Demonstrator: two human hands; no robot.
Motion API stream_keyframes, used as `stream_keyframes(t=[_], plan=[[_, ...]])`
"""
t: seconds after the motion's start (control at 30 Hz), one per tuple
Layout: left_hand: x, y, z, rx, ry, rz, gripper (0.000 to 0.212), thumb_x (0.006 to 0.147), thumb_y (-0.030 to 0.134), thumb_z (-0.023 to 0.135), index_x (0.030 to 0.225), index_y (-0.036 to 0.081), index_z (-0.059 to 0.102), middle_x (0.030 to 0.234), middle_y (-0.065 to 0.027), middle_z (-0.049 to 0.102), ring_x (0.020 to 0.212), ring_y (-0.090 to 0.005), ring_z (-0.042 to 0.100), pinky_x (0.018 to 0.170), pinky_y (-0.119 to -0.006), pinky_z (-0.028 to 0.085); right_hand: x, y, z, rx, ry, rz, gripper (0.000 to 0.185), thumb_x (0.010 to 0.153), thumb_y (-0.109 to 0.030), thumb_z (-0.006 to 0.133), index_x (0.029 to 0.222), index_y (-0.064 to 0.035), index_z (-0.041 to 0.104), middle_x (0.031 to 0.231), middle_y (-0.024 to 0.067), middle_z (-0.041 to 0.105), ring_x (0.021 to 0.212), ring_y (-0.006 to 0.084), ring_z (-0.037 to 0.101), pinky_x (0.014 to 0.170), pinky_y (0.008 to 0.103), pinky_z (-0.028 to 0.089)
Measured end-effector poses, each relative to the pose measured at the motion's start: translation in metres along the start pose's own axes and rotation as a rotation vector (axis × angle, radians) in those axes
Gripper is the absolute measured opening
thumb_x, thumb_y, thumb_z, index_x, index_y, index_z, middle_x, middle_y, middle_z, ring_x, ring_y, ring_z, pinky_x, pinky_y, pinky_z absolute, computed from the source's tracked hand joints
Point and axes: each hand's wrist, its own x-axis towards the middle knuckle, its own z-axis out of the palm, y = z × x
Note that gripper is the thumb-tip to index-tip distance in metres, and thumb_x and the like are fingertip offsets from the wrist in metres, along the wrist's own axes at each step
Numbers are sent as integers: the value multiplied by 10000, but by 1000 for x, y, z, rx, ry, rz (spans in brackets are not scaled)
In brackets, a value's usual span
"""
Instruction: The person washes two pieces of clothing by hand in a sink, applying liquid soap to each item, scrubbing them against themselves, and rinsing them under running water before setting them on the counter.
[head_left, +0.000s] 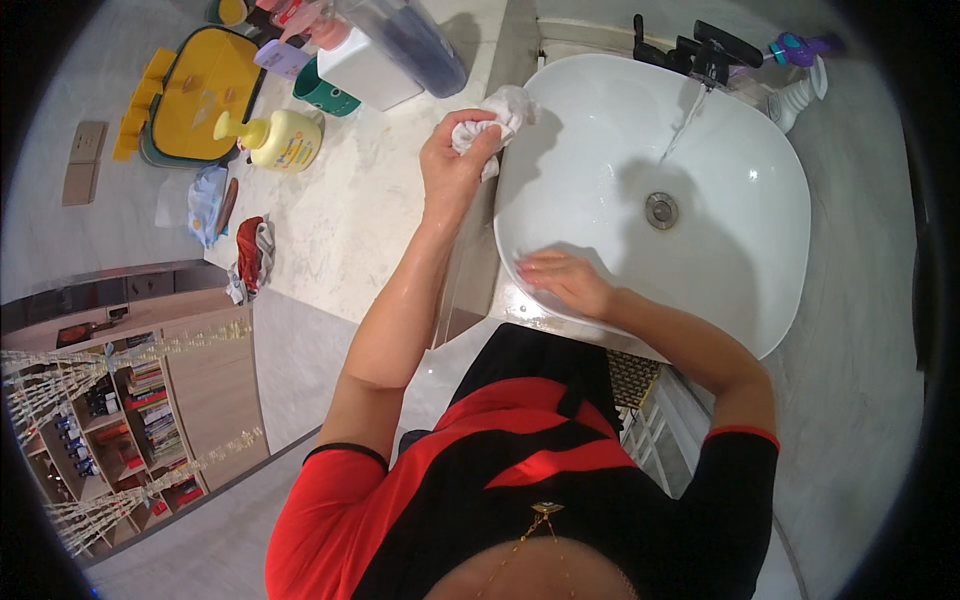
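Observation:
My left hand (452, 169) grips a bunched white cloth (510, 109) above the stone ledge, at the left rim of the white washbasin (757, 277). The cloth looks crumpled, and part of it sticks out past my fingers over the rim. Inside the basin's near left side is my right hand (566, 281), stretched out flat with no object visible in it. Its fingertips are blurred and close to the basin wall; whether they touch it I cannot tell. Water runs from the black faucet (709, 64) in a thin stream towards the metal drain (661, 211).
On the counter (337, 225) stand a yellow pump bottle (289, 142), a green cup (326, 90), a white pump bottle (367, 71) and a yellow-lidded container (202, 97). A red and white cloth (251, 255) lies at the counter's corner. A white bottle (795, 97) stands behind the basin.

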Motion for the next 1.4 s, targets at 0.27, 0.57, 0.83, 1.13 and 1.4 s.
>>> stream_keyframes(t=[0.27,0.57,0.83,1.13,1.4], plan=[[-1,-10,-2,-4,-8,63,138,754,82,626,881,34,607,766,-4,580,634,-38,497,553,-173,391,3,-3,-1,-163,49,202,195,770,-55,534,941,-56,627,1032,109,599,971,289,532,830,371,423],[-1,-11,7,379,-85,477,146,731,88,622,867,36,611,808,-60,601,744,-148,569,666,-250,441,47,34,13,-354,267,188,386,815,-94,461,1167,63,435,1306,198,345,1213,373,317,1003,421,271],[-14,-5,37,233,-341,74,139,757,136,629,872,58,618,733,-8,587,578,-55,504,521,-199,398,-43,0,-40,-334,-503,319,466,868,-240,444,1291,-74,343,1390,103,245,1302,319,158,1056,445,134],[7,-6,53,-228,-286,-231,209,808,184,580,926,12,572,771,-26,582,668,-86,516,592,-224,417,-132,-13,-75,-710,-396,477,562,832,-309,487,1290,-22,334,1382,178,223,1286,421,78,1032,531,65],[16,-9,42,-263,-238,-280,227,837,208,543,956,14,550,818,-41,574,728,-94,522,632,-225,425,27,64,-54,-922,-161,387,513,837,-345,474,1282,-112,369,1364,86,298,1280,323,207,1036,500,124]])
